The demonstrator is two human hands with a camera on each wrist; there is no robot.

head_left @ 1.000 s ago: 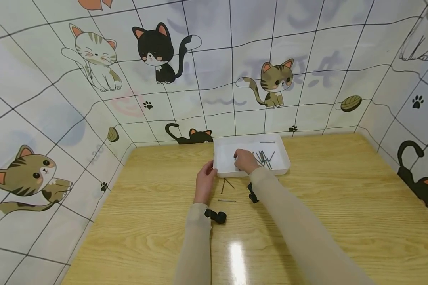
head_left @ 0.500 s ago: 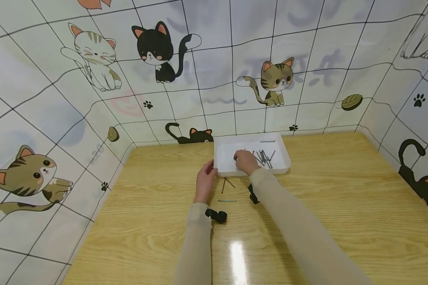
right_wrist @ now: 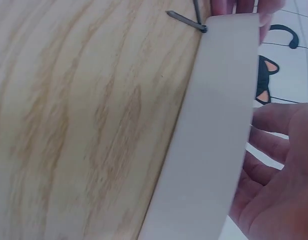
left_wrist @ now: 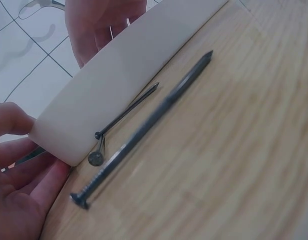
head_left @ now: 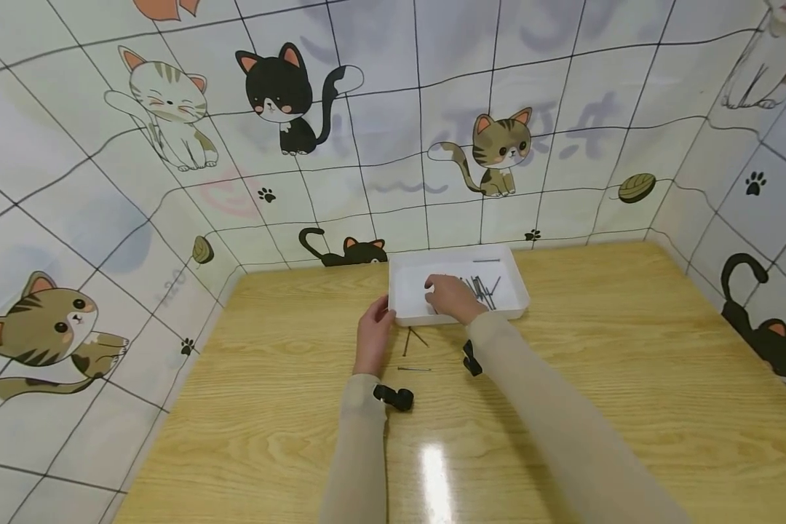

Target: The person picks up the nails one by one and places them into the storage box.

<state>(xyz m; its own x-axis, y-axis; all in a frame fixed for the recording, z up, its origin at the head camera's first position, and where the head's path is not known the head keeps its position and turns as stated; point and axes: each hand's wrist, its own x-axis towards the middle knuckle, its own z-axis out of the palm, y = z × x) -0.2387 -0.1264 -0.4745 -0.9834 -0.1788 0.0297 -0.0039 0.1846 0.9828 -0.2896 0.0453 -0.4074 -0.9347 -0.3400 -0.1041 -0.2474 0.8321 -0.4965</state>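
In the head view, a shallow white tray (head_left: 409,318) stands at the back of the table. My left hand (head_left: 372,338) grips its near left corner, which the left wrist view shows between thumb and fingers. Over the tray's left half, my right hand (head_left: 452,297) reaches in with bent fingers. The tray wall hides its fingertips in both wrist views, so whether they pinch anything is unclear. Several nails (head_left: 481,291) lie to the right of that hand, and a single nail (head_left: 487,260) lies along the far side.
In front of the tray, a long nail (left_wrist: 143,129) lies on the wooden table (head_left: 268,429). Two more nails, one a thin nail (left_wrist: 128,111), touch or nearly touch the tray wall. A cat-patterned sheet (head_left: 393,160) rises behind the table and at both sides.
My right hand stays over the tray, its wrist shifted slightly right and turned, with thumb and forefinger looking further apart. The left hand keeps its grip. The head view has shifted a little.
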